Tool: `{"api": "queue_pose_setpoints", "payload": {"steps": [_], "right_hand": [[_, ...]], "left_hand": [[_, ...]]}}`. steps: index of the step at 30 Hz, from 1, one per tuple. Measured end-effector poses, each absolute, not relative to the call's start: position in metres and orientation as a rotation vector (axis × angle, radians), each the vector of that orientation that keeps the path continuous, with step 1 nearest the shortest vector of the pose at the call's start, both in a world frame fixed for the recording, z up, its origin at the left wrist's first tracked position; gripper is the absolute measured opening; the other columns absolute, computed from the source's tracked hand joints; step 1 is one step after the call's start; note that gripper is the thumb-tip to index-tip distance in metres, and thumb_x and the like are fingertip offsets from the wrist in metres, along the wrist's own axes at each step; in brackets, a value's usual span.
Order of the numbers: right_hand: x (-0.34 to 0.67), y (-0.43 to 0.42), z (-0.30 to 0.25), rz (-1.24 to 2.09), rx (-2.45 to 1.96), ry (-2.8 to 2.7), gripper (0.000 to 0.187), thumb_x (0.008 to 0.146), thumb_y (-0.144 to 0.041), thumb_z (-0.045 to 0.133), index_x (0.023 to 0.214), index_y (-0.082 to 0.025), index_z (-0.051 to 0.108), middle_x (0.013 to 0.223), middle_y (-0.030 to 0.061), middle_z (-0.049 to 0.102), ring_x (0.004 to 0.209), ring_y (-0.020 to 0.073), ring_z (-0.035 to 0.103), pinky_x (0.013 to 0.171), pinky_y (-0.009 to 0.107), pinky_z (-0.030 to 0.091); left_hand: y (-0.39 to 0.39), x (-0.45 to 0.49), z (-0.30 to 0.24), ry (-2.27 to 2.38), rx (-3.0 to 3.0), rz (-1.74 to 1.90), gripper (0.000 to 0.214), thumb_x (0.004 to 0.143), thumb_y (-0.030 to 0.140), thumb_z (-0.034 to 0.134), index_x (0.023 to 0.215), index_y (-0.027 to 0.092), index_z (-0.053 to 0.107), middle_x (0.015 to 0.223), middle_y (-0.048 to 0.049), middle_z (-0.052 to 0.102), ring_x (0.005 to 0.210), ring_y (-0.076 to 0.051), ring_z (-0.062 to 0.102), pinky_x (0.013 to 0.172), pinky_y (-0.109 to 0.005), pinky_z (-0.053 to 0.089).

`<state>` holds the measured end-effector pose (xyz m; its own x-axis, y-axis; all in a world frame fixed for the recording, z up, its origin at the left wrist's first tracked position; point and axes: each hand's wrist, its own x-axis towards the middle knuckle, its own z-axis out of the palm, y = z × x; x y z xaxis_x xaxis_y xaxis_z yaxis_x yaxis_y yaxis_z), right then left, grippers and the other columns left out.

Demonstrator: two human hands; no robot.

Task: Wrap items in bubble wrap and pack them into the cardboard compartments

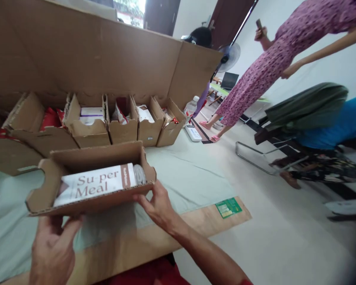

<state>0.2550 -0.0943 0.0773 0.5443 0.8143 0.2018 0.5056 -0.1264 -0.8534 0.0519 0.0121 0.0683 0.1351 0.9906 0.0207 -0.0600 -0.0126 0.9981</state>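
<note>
Both my hands hold up an open cardboard tray box [77,158] over the table. Inside it lies a white packet [95,184] printed "Super Meal", with a grey wrapped item at its right end. My left hand [52,249] grips the box's near bottom edge from below, fingers curled. My right hand [157,204] pinches the box's right front corner with thumb and fingers.
A row of several cardboard compartments [121,128] with packets stands behind, against a tall cardboard wall [91,59]. A pale green cloth [190,170] covers the wooden table. On the right, a person in a purple dress [264,71] stands and another [329,126] sits by a chair.
</note>
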Motion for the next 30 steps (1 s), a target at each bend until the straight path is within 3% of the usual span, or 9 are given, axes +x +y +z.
{"api": "queue_pose_setpoints", "payload": {"steps": [4,7,12,17,21,25,28,30], "right_hand": [[0.270,-0.078,0.098,0.385,-1.775,-1.061,0.040,0.085,-0.042,0.071,0.119,-0.021,0.065,0.106,0.0083,0.073,0.091,0.0246,0.064,0.077,0.036,0.053],[0.287,-0.107,0.108,0.299,-1.823,-0.946,0.035,0.084,-0.047,0.071,0.105,-0.020,0.065,0.096,0.0079,0.073,0.083,0.0240,0.064,0.068,0.034,0.052],[0.276,-0.183,0.093,0.211,-1.935,-0.819,0.027,0.086,-0.047,0.070,0.095,-0.023,0.066,0.095,0.0082,0.074,0.093,0.0287,0.067,0.079,0.040,0.054],[0.281,-0.174,0.068,0.377,-1.867,-0.843,0.033,0.083,-0.045,0.072,0.102,-0.019,0.067,0.099,0.0082,0.075,0.089,0.0247,0.066,0.079,0.036,0.054],[0.331,-0.169,0.066,0.349,-1.812,-0.863,0.036,0.079,-0.046,0.072,0.100,-0.018,0.066,0.096,0.0075,0.074,0.089,0.0247,0.065,0.082,0.037,0.052],[0.367,-0.219,0.064,0.209,-1.918,-0.768,0.035,0.079,-0.049,0.072,0.096,-0.020,0.064,0.094,0.0076,0.073,0.089,0.0267,0.065,0.082,0.042,0.053],[0.375,-0.275,0.049,0.127,-2.001,-0.603,0.047,0.071,-0.055,0.081,0.099,-0.021,0.064,0.097,0.0091,0.074,0.094,0.0318,0.068,0.085,0.048,0.055],[0.378,-0.307,0.036,0.091,-1.993,-0.538,0.066,0.063,-0.056,0.088,0.114,-0.023,0.063,0.110,0.0106,0.074,0.106,0.0353,0.068,0.091,0.053,0.056]], "left_hand": [[0.032,0.075,0.091,0.952,1.309,1.292,0.066,0.073,0.027,0.080,0.136,0.032,0.060,0.147,-0.0008,0.061,0.143,-0.030,0.049,0.128,-0.048,0.029],[0.016,0.100,0.099,0.823,1.347,1.206,0.069,0.072,0.026,0.078,0.138,0.024,0.057,0.141,-0.0071,0.063,0.135,-0.029,0.056,0.119,-0.046,0.043],[-0.045,0.087,0.076,0.849,1.370,0.917,0.058,0.083,0.030,0.070,0.140,0.028,0.054,0.139,-0.0060,0.064,0.137,-0.026,0.055,0.120,-0.044,0.041],[-0.047,0.074,0.062,0.925,1.378,0.870,0.056,0.085,0.034,0.070,0.139,0.030,0.054,0.142,-0.0051,0.061,0.138,-0.025,0.053,0.122,-0.044,0.038],[-0.053,0.112,0.067,0.876,1.420,0.843,0.061,0.086,0.032,0.068,0.144,0.031,0.049,0.142,-0.0059,0.061,0.132,-0.023,0.058,0.120,-0.043,0.040],[-0.073,0.164,0.066,0.708,1.446,0.763,0.066,0.084,0.026,0.063,0.148,0.026,0.046,0.144,-0.0084,0.061,0.133,-0.023,0.058,0.116,-0.040,0.044],[-0.075,0.201,0.066,0.622,1.452,0.709,0.060,0.081,0.023,0.060,0.141,0.022,0.054,0.137,-0.0087,0.065,0.128,-0.023,0.061,0.110,-0.038,0.049],[-0.067,0.226,0.067,0.564,1.488,0.650,0.058,0.077,0.019,0.055,0.134,0.020,0.060,0.129,-0.0073,0.070,0.117,-0.022,0.066,0.103,-0.036,0.053]]}}
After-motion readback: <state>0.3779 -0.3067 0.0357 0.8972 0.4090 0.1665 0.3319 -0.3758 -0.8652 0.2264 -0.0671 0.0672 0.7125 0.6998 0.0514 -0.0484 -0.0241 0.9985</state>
